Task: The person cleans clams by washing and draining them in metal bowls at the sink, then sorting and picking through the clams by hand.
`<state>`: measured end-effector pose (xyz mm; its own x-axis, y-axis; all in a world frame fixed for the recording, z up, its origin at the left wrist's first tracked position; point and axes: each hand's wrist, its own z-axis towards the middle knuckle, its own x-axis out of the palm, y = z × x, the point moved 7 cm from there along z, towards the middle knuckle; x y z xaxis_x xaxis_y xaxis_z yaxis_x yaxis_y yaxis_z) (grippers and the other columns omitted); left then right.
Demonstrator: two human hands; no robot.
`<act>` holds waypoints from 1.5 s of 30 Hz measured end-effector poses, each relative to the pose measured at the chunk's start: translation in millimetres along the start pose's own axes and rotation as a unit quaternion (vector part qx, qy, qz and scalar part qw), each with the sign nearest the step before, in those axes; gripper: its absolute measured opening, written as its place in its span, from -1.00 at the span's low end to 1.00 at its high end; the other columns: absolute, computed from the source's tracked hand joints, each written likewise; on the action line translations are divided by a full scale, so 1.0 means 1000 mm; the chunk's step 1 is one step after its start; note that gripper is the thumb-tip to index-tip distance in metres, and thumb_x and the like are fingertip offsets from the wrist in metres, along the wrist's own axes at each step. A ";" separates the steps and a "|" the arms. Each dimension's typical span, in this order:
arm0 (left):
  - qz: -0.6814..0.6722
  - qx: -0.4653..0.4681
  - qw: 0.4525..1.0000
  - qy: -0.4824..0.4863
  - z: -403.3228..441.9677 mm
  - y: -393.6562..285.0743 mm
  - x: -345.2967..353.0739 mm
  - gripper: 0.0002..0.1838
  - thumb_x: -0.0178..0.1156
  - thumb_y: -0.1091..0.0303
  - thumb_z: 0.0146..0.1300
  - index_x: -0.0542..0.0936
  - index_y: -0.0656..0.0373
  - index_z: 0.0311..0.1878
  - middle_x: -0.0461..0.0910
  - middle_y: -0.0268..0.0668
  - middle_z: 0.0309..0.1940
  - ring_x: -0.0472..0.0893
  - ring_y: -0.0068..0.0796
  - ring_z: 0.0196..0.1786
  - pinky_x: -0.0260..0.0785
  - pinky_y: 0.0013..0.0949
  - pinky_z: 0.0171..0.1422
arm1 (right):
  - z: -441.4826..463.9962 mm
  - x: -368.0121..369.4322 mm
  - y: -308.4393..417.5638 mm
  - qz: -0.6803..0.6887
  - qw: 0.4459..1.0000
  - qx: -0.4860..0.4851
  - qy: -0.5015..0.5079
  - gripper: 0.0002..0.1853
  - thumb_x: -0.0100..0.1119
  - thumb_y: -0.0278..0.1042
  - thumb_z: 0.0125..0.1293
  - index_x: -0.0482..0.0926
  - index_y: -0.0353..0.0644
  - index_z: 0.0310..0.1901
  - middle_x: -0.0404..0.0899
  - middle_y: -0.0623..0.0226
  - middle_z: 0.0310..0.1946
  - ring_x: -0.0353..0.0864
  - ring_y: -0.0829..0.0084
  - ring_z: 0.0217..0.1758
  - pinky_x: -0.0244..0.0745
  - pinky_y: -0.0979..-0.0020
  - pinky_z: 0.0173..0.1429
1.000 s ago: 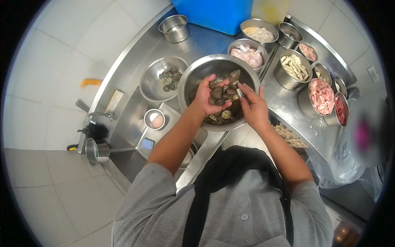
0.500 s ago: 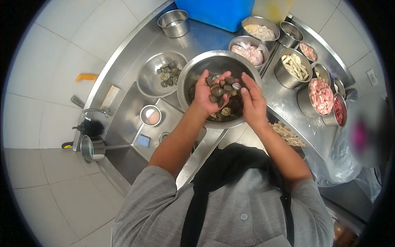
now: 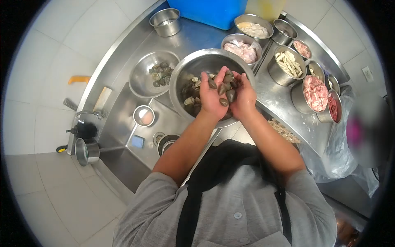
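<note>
Both hands are cupped over a large steel bowl (image 3: 177,88). My left hand (image 3: 213,99), palm up, holds several dark clams (image 3: 230,95) along its fingers. Against its other side rests my right hand (image 3: 244,96), its fingers curved round the same clams. More clams (image 3: 190,101) lie in the bowl, mostly toward its left. A wide steel colander (image 3: 138,84) to the left holds a smaller group of clams (image 3: 160,74).
A sink (image 3: 123,144) holds a small bowl (image 3: 135,116), a blue sponge (image 3: 138,141) and a round pan. A faucet (image 3: 88,112) is at left. Bowls of meat (image 3: 315,94) and pale strips (image 3: 289,64) stand at right; a blue container (image 3: 205,12) is behind.
My hands have come closer together, and the clams have shifted lower between them. More clams now show at the left of the large bowl. The whole view has shifted slightly.
</note>
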<state>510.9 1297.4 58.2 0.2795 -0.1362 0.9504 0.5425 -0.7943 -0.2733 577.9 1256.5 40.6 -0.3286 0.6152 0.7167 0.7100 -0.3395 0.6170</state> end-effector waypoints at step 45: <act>-0.258 -0.008 0.965 -0.041 -0.002 -0.076 -0.024 -0.46 -0.18 -0.10 0.39 0.52 0.24 -0.06 0.48 0.09 -0.04 0.52 -0.02 0.07 0.62 -0.21 -0.10 | 0.013 0.035 0.109 -0.167 0.926 -0.336 0.036 -0.75 0.07 -0.32 0.42 0.56 -0.35 -0.05 0.60 0.21 0.00 0.54 0.43 0.08 0.34 0.41 0.28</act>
<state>461.3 1359.4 56.6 0.0380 0.3265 0.9444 0.6137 -0.7536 0.2358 652.0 1250.2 128.5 -0.5185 0.7242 0.4546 0.0218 -0.5203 0.8537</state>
